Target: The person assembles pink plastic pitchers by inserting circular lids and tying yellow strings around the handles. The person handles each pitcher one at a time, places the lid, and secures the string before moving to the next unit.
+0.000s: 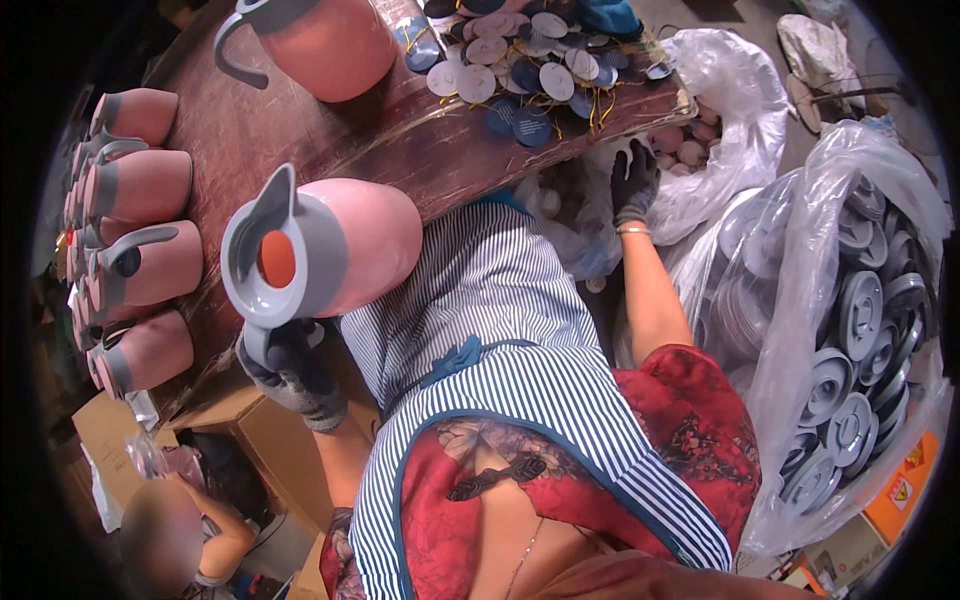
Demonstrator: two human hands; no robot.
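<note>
A pink jug with a grey collar, spout and handle [372, 235] is at the table's near edge, its round mouth showing an orange inside. My left hand [295, 370], in a dark grey glove, is closed around the jug's grey handle, below the mouth. Off to the right, my gloved right hand [634, 182] reaches to the plastic bags beside the table corner, fingers stretched out and apart. It is nearest a white plastic bag [735, 75] of small pinkish round parts [690, 150]. Whether its fingertips touch anything, I cannot tell.
Several pink-and-grey jugs [150, 262] crowd the left end of the dark red table [300, 140]; another jug [335, 50] stands farther back. Round tags with yellow strings [535, 75] are heaped there. A clear bag holds grey lids [850, 390]. Another person [225, 535] is by cardboard boxes [265, 440].
</note>
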